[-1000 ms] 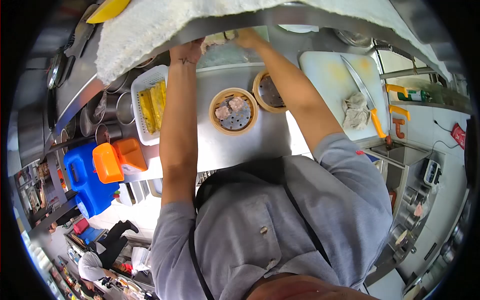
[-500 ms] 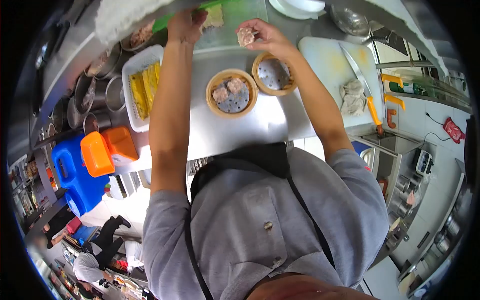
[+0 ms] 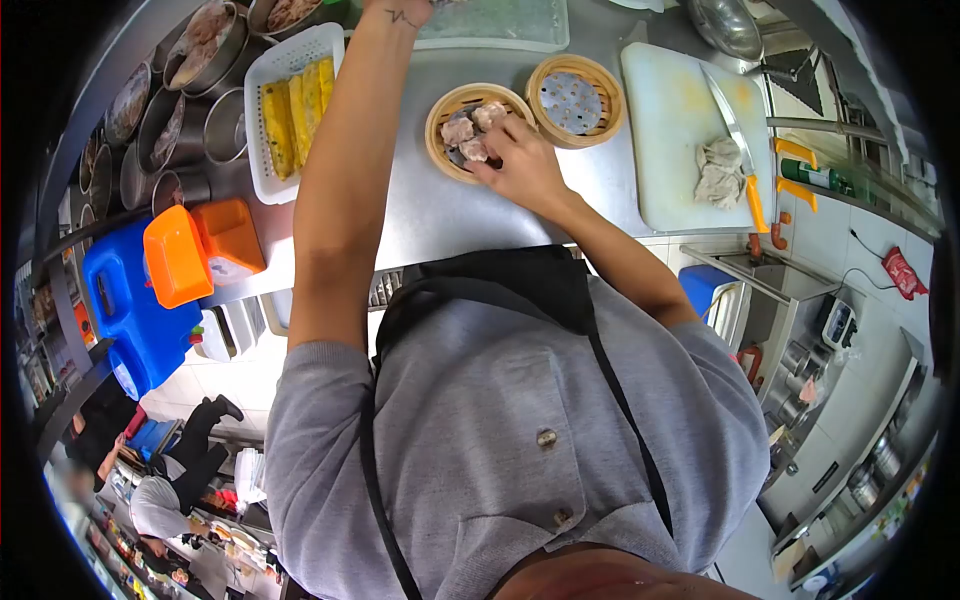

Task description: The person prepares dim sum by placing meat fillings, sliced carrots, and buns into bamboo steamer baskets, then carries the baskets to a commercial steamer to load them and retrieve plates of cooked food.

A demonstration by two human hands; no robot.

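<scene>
Right hand (image 3: 525, 170) over right rim of round tan bamboo steamer (image 3: 436, 124) on grey steel worktop (image 3: 440, 220), fingers bent against nearest pale-pink lumpy dumpling (image 3: 472, 151) of three; can't tell if gripping. Left hand (image 3: 415, 9) farther off, cut off; fingers' state unclear.

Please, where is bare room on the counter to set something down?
Bare steel lies between the left forearm and the left steamer. The cutting board is bare left of the cloth and knife. Crowded: far left, with basket, pots, orange containers; that steamer, under the right hand.
</scene>
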